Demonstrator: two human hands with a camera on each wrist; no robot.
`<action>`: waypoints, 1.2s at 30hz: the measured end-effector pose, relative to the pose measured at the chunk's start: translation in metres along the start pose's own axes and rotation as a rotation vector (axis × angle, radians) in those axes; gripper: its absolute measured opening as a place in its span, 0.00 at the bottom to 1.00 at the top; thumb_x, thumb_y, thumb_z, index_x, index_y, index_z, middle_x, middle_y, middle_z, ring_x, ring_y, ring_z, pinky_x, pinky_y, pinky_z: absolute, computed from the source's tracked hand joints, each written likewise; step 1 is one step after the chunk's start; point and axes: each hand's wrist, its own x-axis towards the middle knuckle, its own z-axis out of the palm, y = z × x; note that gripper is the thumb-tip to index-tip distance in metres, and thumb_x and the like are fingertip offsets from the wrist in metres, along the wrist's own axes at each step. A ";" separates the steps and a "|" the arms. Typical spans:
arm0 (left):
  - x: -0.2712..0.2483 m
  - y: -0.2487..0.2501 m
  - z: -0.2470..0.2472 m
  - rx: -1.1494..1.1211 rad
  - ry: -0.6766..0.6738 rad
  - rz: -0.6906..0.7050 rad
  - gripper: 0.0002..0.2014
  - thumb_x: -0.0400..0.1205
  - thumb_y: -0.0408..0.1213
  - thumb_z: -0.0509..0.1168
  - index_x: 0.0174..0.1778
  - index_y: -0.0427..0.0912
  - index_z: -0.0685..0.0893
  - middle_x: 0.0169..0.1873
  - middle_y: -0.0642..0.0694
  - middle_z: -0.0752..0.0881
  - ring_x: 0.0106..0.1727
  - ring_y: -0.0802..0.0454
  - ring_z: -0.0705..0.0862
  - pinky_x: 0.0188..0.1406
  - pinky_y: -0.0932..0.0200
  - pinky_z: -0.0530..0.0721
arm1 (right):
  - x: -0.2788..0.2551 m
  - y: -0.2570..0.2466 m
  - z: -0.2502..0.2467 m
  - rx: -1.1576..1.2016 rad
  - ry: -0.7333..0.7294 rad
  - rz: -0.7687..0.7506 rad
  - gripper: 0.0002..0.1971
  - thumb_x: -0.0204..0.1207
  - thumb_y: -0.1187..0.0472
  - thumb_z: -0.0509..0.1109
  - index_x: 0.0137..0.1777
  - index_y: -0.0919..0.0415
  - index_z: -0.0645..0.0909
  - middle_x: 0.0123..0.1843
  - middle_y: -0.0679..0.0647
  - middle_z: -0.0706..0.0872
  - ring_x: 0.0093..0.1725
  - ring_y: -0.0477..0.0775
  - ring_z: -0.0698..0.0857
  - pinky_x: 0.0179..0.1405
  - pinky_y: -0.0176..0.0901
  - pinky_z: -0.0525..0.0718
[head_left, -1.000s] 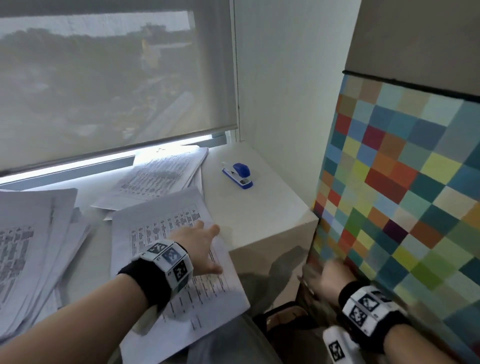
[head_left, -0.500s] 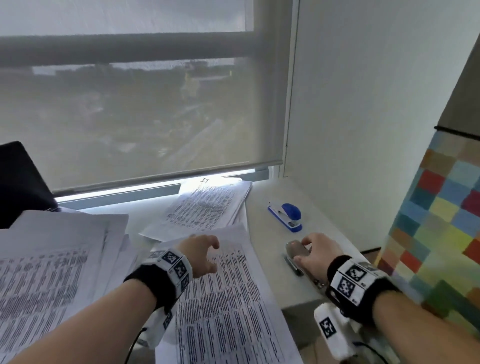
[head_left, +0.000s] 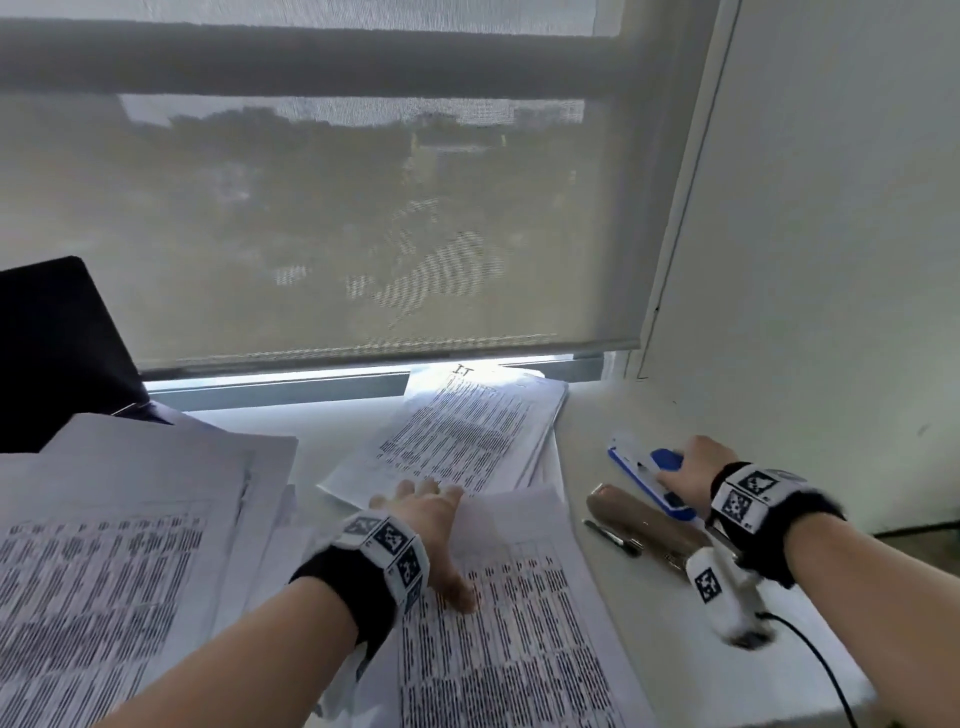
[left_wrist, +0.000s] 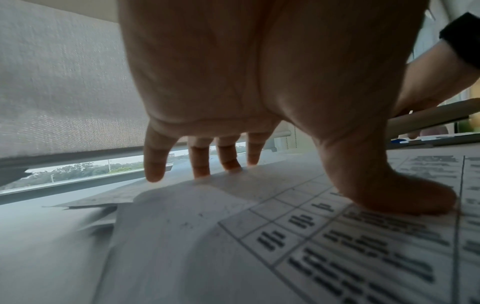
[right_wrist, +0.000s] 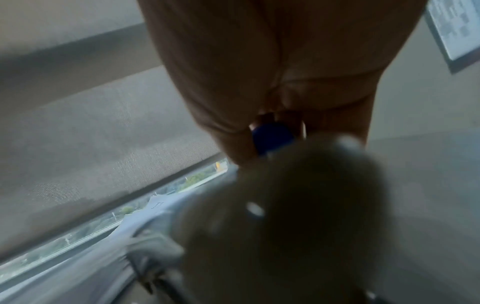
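the right hand (head_left: 688, 475) curls round the blue and white plastic stapler (head_left: 636, 467) at the right of the table (head_left: 670, 654); the left hand (head_left: 423, 525) lies flat, fingers spread, on the printed white paper sheets (head_left: 519, 649). a loose grip could drop the stapler onto the brown oblong tool (head_left: 644, 525) just beside it.
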 end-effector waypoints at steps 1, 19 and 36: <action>0.001 -0.001 0.001 -0.013 0.006 0.001 0.61 0.52 0.70 0.79 0.80 0.56 0.61 0.70 0.52 0.71 0.71 0.45 0.69 0.73 0.37 0.68 | 0.003 0.006 0.002 0.038 0.020 0.018 0.15 0.75 0.53 0.70 0.44 0.69 0.81 0.40 0.61 0.84 0.45 0.62 0.85 0.39 0.43 0.78; -0.050 -0.019 -0.018 -0.403 0.317 0.095 0.12 0.72 0.28 0.65 0.33 0.52 0.73 0.39 0.51 0.85 0.49 0.47 0.86 0.53 0.52 0.84 | -0.161 -0.020 0.020 0.545 -0.195 -0.391 0.22 0.53 0.49 0.74 0.50 0.48 0.78 0.38 0.48 0.82 0.31 0.49 0.80 0.24 0.39 0.79; -0.150 0.005 -0.072 -1.282 0.976 0.208 0.03 0.86 0.34 0.62 0.51 0.43 0.74 0.47 0.40 0.86 0.47 0.46 0.86 0.51 0.48 0.86 | -0.234 -0.073 -0.083 1.036 0.211 -0.619 0.10 0.63 0.75 0.69 0.31 0.63 0.71 0.19 0.46 0.72 0.18 0.45 0.69 0.18 0.34 0.69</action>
